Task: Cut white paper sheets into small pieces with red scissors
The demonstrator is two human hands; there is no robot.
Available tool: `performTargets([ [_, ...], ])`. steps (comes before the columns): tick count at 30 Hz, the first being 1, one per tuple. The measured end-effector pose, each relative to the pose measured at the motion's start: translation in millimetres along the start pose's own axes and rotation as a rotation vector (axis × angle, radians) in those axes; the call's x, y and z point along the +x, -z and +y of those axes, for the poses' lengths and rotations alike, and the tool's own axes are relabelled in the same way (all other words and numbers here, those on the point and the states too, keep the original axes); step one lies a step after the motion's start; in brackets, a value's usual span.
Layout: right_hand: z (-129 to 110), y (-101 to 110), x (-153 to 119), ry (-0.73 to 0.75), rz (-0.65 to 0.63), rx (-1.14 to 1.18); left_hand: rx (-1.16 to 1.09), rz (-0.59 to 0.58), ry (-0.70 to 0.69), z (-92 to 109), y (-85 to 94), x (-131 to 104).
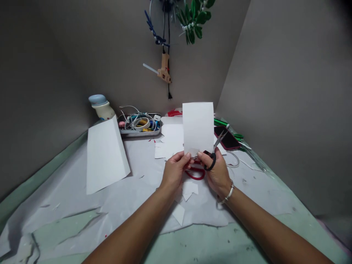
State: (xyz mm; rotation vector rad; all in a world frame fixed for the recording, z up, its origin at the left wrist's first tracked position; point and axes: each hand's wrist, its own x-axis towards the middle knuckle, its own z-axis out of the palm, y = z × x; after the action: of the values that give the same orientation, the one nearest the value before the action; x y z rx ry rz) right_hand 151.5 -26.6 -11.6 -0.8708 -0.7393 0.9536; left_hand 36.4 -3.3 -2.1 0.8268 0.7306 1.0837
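Note:
A white sheet of card (198,126) stands upright between my hands, held by its lower edge. My left hand (176,165) pinches the bottom left corner between thumb and fingers. At the bottom right, my right hand (216,170) grips the card with its thumb while black-handled scissors (210,162) hang in the same hand, blades pointing up and right. Below the card lies a red-handled pair of scissors (195,178), partly hidden by my hands. Cut white paper scraps (189,189) are on the table just under my wrists.
A folded white card (106,157) stands at left, near a bottle with a blue lid (98,99). Behind it, a metal tray (140,134) holds tape and cords. A phone (227,138) lies at right. A glue gun (164,69) hangs on the wall.

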Motion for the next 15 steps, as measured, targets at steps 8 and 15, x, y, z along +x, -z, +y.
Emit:
performTargets([
  [8,-1.2,2.8,1.5,-0.018,0.038,-0.028,0.016,0.014,0.026,-3.1,-2.0,-2.5],
  [15,0.2,6.6,2.5,0.030,0.066,-0.101,0.115,0.004,-0.051,-1.9,0.6,-0.5],
])
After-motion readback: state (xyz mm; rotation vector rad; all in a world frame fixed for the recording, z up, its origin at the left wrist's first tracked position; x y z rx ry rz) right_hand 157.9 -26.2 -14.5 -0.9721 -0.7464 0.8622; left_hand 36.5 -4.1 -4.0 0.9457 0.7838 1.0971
